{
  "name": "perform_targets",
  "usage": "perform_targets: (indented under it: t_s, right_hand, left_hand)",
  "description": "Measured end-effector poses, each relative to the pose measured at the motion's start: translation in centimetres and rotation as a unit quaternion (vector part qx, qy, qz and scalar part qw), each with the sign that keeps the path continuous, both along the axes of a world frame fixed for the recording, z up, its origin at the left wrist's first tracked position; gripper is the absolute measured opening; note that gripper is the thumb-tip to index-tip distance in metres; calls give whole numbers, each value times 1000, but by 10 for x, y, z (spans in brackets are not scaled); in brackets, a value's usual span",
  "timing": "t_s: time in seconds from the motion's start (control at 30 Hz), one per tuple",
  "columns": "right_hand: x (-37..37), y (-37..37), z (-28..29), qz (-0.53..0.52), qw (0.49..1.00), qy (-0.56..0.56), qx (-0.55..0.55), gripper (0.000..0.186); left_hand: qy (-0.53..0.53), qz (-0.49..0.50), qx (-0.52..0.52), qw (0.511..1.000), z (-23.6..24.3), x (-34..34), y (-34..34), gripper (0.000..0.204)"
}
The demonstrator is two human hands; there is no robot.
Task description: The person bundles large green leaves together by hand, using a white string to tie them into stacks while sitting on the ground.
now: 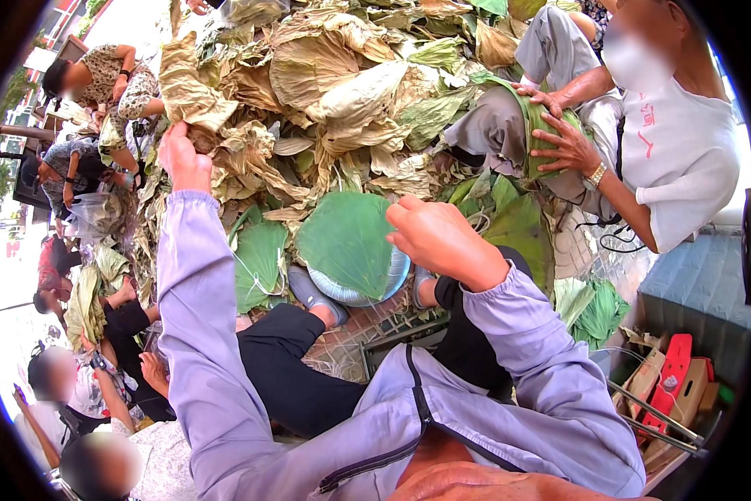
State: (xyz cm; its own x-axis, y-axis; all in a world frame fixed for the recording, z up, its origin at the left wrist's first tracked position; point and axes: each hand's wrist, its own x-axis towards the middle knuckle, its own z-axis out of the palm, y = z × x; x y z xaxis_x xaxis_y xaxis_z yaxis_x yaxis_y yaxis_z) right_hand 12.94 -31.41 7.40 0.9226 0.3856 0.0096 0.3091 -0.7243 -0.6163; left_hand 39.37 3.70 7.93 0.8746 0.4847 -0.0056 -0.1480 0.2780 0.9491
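My left hand (185, 159) is raised at the edge of a big heap of dried lotus leaves (342, 83), its fingers closed on a tan, crinkled dried leaf (190, 88). Between my knees, a broad green lotus leaf (346, 238) lies over a round, pale blue-and-white object (350, 292), which it mostly covers. My right hand (446, 238) is curled at the right edge of this green leaf, thumb and fingers together; whatever is between them is hidden. Another green leaf (260, 260), with white string on it, lies to its left.
At right, a person in white holds folded green leaves (530, 134) with both hands. More leaves (517, 238) lie near my right knee. Cardboard boxes (680, 392) and a red box (666, 380) stand lower right. Several people sit along the left, near a plastic bag (98, 215).
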Motion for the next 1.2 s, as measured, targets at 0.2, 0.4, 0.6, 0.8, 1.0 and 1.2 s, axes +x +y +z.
perform_targets:
  t_s: [0.2, 0.4, 0.6, 0.8, 1.0, 1.2]
  right_hand:
    - [-1, -3, 4, -5, 1000, 16, -5, 24]
    - [0, 5, 5, 11, 999, 36, -9, 23]
    - [3, -4, 5, -11, 998, 58, -35, 21]
    - [8, -1, 12, 0, 997, 72, -7, 20]
    - [14, 1, 10, 10, 994, 106, -29, 29]
    - [22, 7, 7, 5, 996, 87, -5, 23]
  left_hand:
    - [85, -102, 44, 990, -35, 20, 7, 23]
    - [161, -160, -8, 974, -92, 22, -3, 17]
    - [117, -190, 0, 975, -84, 53, -87, 66]
    - [208, -314, 300, 876, -234, 22, -65, 33]
    - [249, -411, 461, 746, -364, -25, -40, 40]
    - [280, -412, 570, 654, -386, -22, -40, 46]
